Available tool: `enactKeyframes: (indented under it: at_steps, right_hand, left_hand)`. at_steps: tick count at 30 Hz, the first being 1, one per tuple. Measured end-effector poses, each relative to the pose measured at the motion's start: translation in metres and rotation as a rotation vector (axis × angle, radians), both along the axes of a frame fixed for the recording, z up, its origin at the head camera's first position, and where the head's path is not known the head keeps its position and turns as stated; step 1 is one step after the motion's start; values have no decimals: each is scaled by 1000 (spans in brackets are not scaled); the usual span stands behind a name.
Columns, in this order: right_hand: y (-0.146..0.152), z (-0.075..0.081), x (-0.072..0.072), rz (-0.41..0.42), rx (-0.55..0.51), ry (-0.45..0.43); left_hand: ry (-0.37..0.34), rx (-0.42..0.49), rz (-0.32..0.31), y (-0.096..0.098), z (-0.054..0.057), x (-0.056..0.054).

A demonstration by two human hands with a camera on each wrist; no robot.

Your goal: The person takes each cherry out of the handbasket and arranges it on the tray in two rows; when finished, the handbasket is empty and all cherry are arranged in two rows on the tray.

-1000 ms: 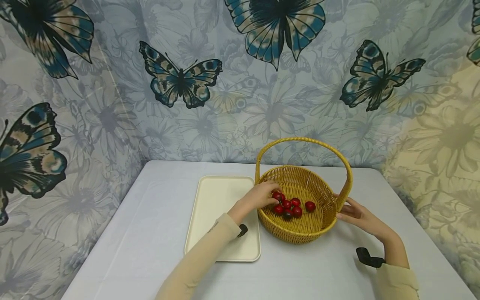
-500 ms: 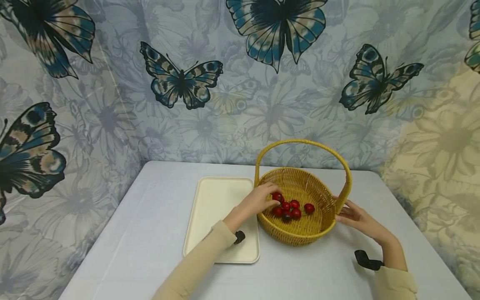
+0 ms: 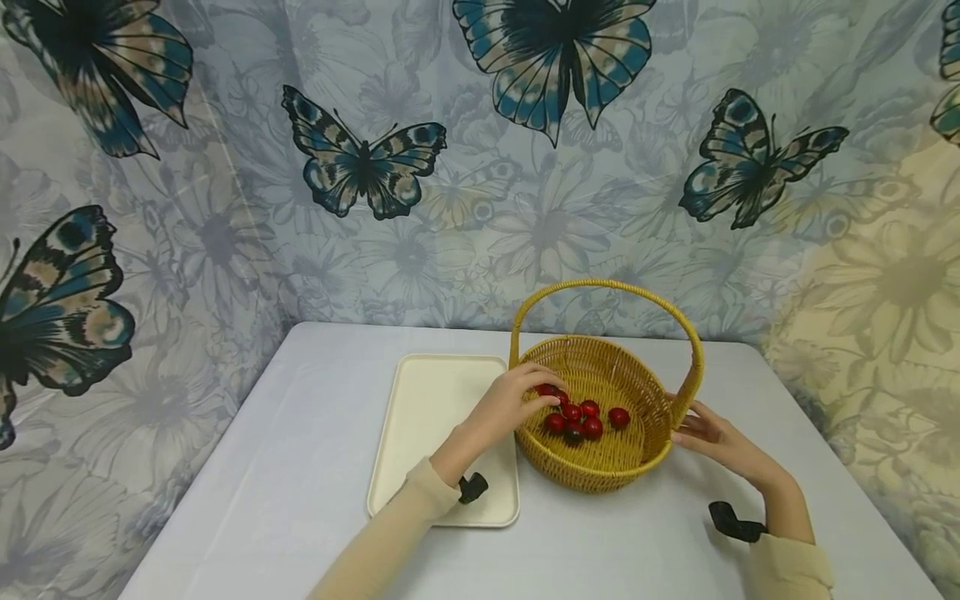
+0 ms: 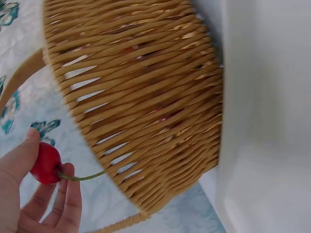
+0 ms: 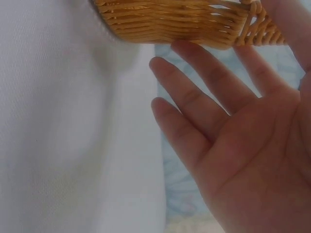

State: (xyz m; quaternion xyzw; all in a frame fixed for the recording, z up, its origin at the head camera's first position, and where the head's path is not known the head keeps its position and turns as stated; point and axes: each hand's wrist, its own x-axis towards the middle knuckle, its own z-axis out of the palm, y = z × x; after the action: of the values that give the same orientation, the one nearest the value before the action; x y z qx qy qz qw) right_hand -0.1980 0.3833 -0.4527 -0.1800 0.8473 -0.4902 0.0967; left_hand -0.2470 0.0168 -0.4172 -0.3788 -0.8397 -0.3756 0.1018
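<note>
A yellow woven basket [image 3: 592, 477] stands on the table, its handle arched upright. Several dark red cherries [image 3: 592, 428] lie together on its floor, one slightly apart at right. Over the basket's left rim reaches my left hand [image 3: 504, 408]. In the left wrist view, thumb and fingers pinch a red cherry [image 4: 47, 162], its green stem trailing toward the basket. My right hand [image 3: 723, 440] touches the basket's right side by the handle's foot; the right wrist view shows its fingers [image 5: 189, 97] spread and nearly straight, with some fingertips against the weave.
A cream rectangular tray [image 3: 438, 396] lies left of the basket, close against it, with my left forearm above it. White cloth covers the table [image 3: 300, 433]. Behind hangs a floral backdrop [image 3: 480, 242] with printed butterflies. Black wrist straps [image 3: 738, 525] show near the sleeves.
My left wrist and forearm have shifted slightly left and toward me, while the fingers remain at the basket's left side. The right hand stays by the basket, almost unmoved.
</note>
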Motion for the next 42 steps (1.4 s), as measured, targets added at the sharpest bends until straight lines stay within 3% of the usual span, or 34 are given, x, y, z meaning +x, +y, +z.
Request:
enactKeyframes:
  at_steps: [5,10,15,31,42]
  right_hand:
    - [-2,-1,0,1,-4,-3]
    - [-2,0,1,5,-11,-2]
    - [-1,0,1,19,-23,7]
    - [0,-2,0,25,-18,14]
    - [0,-2,0,3,8,3]
  left_hand:
    - [-61,82,17,-14,4,2]
    - [-150,97,19,-29,5,2]
    - [-190,107,43,-44,4,1]
    - [-199,53,113,-83,2,1]
    - [-162,-19,164,-112,-5,-4]
